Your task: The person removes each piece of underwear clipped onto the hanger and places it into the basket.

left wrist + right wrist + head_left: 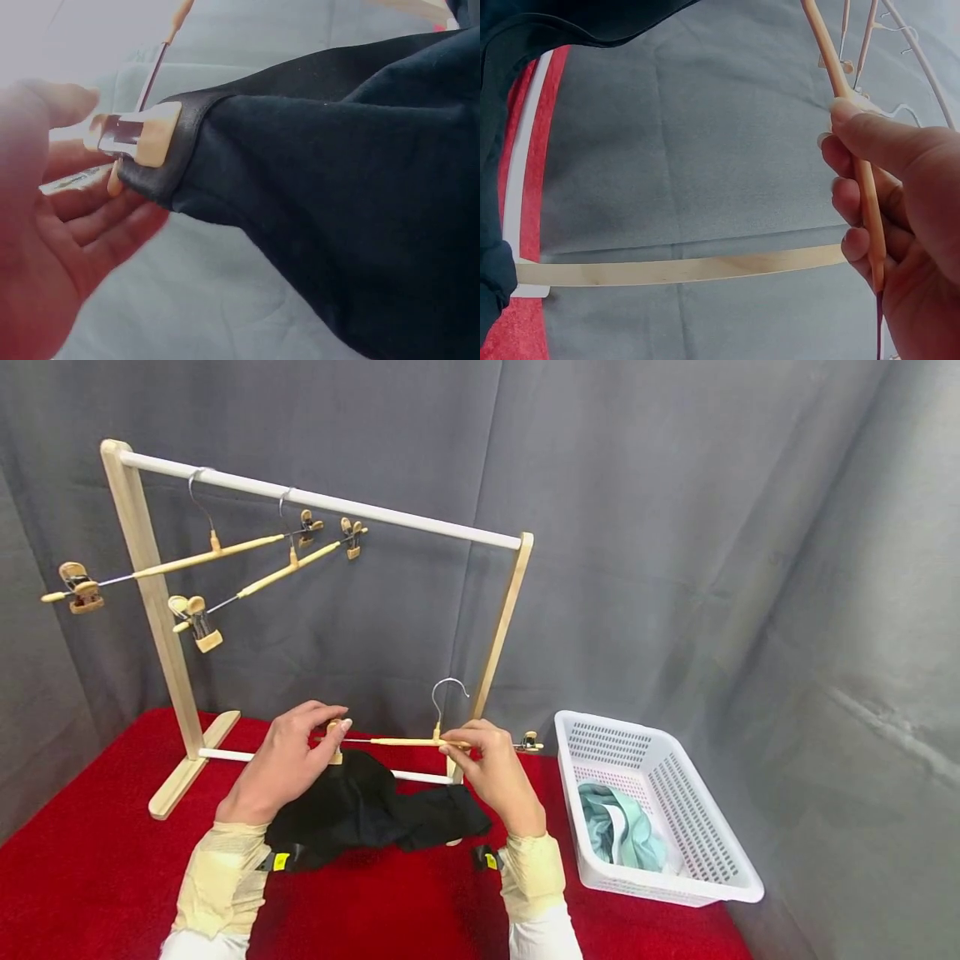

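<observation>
A clip hanger (405,742) with a wooden bar and a metal hook is held level by both hands. My right hand (491,768) grips the bar just right of the hook, thumb on one side and fingers curled round it in the right wrist view. My left hand (288,760) has thumb and fingers about the left clip (154,135). That clip bites the banded corner of a black garment (300,187), which hangs down from it and spreads toward the right in the head view. The right clip (531,742) holds no cloth.
A wooden rack (135,518) with a white rail (322,500) stands behind. Two clip hangers, a left one (180,562) and a nearer one (288,568), hang from it. To the right is a white basket (675,881) holding a pale green cloth (637,835). Red cloth (90,860) covers the table.
</observation>
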{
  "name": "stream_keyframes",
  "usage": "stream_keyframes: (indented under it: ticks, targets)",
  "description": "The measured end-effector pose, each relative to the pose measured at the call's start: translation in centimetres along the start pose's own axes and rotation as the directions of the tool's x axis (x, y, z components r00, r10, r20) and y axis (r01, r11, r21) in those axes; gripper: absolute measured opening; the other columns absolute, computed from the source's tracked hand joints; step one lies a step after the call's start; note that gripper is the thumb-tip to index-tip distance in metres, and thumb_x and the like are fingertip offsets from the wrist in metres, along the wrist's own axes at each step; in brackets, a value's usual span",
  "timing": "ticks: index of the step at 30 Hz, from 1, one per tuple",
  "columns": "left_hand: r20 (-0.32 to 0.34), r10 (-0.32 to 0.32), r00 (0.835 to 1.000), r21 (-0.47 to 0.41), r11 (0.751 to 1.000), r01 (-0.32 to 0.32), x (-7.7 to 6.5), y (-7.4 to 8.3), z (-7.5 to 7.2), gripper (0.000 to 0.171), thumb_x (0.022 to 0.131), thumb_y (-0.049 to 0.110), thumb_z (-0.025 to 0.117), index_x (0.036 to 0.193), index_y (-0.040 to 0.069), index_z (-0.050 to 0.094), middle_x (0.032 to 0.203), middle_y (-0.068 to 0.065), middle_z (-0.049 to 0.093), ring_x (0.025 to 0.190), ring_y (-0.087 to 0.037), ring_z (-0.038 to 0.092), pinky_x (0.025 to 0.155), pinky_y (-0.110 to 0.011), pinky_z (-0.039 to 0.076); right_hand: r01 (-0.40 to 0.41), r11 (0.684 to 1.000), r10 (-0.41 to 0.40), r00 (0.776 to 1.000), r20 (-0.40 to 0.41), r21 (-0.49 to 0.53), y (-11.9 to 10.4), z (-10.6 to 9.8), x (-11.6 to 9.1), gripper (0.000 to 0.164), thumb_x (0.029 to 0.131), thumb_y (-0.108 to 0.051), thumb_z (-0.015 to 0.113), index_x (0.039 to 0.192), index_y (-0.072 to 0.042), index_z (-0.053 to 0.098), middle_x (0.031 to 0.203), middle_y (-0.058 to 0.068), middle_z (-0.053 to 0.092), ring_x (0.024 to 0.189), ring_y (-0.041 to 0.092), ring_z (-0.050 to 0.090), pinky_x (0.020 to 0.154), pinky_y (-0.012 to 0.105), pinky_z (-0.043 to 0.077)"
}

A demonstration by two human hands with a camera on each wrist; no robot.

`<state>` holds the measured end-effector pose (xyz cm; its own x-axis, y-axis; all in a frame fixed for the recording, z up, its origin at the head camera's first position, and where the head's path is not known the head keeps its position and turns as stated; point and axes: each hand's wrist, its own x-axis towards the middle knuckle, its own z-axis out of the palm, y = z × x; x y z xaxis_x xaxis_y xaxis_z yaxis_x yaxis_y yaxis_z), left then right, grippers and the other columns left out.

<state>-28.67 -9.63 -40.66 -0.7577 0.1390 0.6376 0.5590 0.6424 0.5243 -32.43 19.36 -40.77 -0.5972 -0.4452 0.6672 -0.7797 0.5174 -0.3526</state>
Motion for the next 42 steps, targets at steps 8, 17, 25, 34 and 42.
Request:
stream_keyframes:
  ticks: [8, 17, 25, 34, 42]
  targets:
    - [0.056, -0.040, 0.998, -0.007, 0.999, 0.040, -0.3, -0.2, -0.5, 0.034, 0.091, 0.039, 0.050, 0.106, 0.012, 0.063, 0.096, -0.002, 0.062, 0.082, -0.016, 0.055, 0.080, -0.041, 0.051, -0.020, 0.999, 0.019, 0.999, 0.025, 0.036, -0.2, -0.1, -0.1, 0.019, 0.080, -0.027, 0.068, 0.098, -0.019, 0.071, 0.087, -0.012, 0.062, 0.072, 0.004, 0.050, 0.062, 0.025, 0.049]
    - [0.035, -0.020, 0.999, -0.013, 1.000, 0.021, -0.3, -0.1, -0.7, 0.032, 0.088, 0.041, 0.054, 0.104, 0.016, 0.064, 0.095, 0.001, 0.063, 0.081, -0.013, 0.055, 0.079, -0.040, 0.051, -0.014, 0.998, 0.011, 0.999, 0.051, 0.053, 0.0, -0.1, -0.3, 0.022, 0.082, -0.027, 0.066, 0.101, -0.017, 0.070, 0.088, -0.009, 0.062, 0.072, 0.005, 0.051, 0.060, 0.022, 0.048]
    - [0.036, 0.000, 0.999, -0.008, 1.000, 0.001, -0.5, 0.4, -1.0, 0.023, 0.088, 0.036, 0.057, 0.103, 0.020, 0.065, 0.090, 0.007, 0.061, 0.076, -0.009, 0.053, 0.074, -0.034, 0.052, -0.024, 0.998, 0.021, 0.998, 0.051, 0.056, 0.0, 0.1, -0.5, 0.024, 0.084, -0.029, 0.064, 0.103, -0.015, 0.070, 0.088, -0.008, 0.062, 0.069, 0.005, 0.051, 0.058, 0.022, 0.047]
    - [0.050, 0.021, 0.999, -0.049, 0.999, -0.018, -0.4, 0.5, -1.1, 0.031, 0.088, 0.025, 0.060, 0.116, 0.013, 0.063, 0.103, 0.002, 0.063, 0.087, -0.010, 0.056, 0.077, -0.036, 0.052, -0.015, 0.999, 0.014, 1.000, 0.024, 0.034, 0.1, -0.3, -0.3, 0.024, 0.084, -0.032, 0.064, 0.102, -0.018, 0.071, 0.088, -0.009, 0.062, 0.072, 0.004, 0.051, 0.061, 0.022, 0.047]
    - [0.049, 0.034, 0.998, -0.060, 0.998, -0.031, -0.4, 0.5, -0.9, 0.033, 0.086, 0.024, 0.063, 0.117, 0.013, 0.063, 0.103, 0.001, 0.062, 0.087, -0.011, 0.057, 0.080, -0.037, 0.052, -0.029, 0.999, 0.029, 1.000, 0.006, 0.034, 0.2, -0.6, -0.6, 0.024, 0.083, -0.030, 0.065, 0.102, -0.018, 0.071, 0.087, -0.010, 0.062, 0.070, 0.005, 0.051, 0.059, 0.022, 0.047]
